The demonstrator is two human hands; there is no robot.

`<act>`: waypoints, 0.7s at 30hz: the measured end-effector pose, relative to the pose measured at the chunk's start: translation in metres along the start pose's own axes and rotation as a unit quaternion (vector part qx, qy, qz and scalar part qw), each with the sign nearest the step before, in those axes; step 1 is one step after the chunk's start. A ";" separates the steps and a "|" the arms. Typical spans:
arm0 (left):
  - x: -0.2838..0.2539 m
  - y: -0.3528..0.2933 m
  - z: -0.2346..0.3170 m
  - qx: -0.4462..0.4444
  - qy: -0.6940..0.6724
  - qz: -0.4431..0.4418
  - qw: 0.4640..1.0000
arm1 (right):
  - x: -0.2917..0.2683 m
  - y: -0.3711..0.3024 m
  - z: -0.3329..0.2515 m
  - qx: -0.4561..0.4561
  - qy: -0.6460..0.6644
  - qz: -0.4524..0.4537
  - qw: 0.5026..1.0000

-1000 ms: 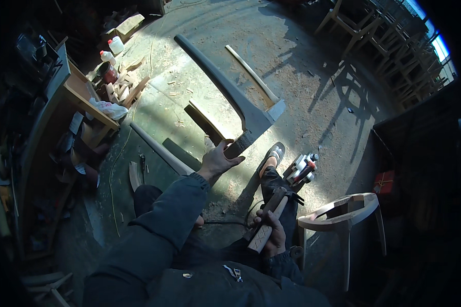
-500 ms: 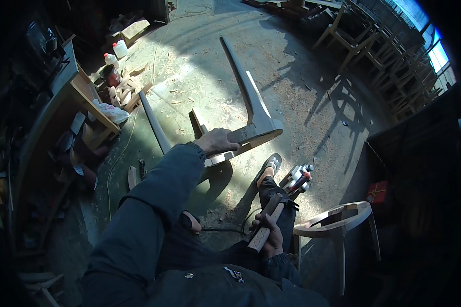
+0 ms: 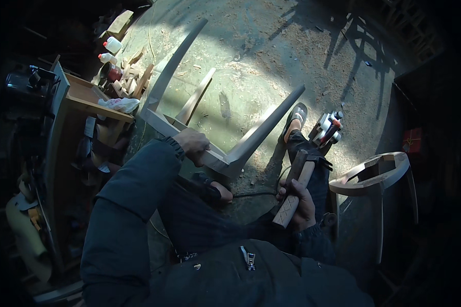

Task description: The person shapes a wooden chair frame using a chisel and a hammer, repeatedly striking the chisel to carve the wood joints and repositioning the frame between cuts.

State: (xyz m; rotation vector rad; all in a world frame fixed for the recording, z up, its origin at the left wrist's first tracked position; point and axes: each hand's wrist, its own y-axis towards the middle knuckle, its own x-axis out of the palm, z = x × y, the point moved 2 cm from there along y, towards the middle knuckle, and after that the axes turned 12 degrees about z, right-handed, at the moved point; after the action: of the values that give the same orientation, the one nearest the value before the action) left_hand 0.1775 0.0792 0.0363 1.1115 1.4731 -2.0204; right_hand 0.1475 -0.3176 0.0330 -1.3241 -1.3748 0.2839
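My left hand [image 3: 192, 142] is closed round a rail of a pale wooden chair frame [image 3: 161, 124]. The frame is tilted, its tapered legs [image 3: 269, 125] pointing away from me. Low at the right, my right hand [image 3: 299, 202] grips two things together over my right leg. One is a hammer [image 3: 286, 211] with a pale, cross-hatched handle and a dark claw at its far end. Against it lies a brown wooden strip [image 3: 295, 166]. My fingers hide the middle of both.
At the right stands a second curved wooden frame [image 3: 379, 180] on legs. A silver power tool [image 3: 327, 129] lies beside my right foot. Left are a wooden bench [image 3: 95, 106], white jugs [image 3: 112, 44] and wood offcuts [image 3: 130, 82]. Shavings litter the floor.
My left hand has turned the chair frame, so its legs now spread to both sides, and lowered it nearer to me. The right hand keeps its hold. The view has shifted.
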 end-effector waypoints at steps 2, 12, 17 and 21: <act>0.009 -0.023 -0.005 0.008 0.027 0.034 0.999 | 0.010 -0.001 0.001 -0.004 -0.041 -0.012 0.999; 0.023 -0.082 0.032 -0.113 0.114 0.414 0.896 | 0.037 -0.010 0.027 -0.060 -0.279 -0.058 0.957; 0.040 -0.114 0.095 -0.343 -0.260 0.520 0.738 | 0.049 -0.012 0.032 -0.065 -0.316 -0.088 0.943; 0.050 -0.096 0.163 -0.138 -0.830 0.344 0.416 | 0.080 -0.016 0.046 -0.050 -0.353 -0.173 0.918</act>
State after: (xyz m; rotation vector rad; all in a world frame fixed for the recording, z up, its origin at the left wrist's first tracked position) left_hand 0.0203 -0.0302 0.0756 -0.5980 0.0325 -1.0390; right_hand 0.1250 -0.2362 0.0733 -1.0639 -2.2261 0.4816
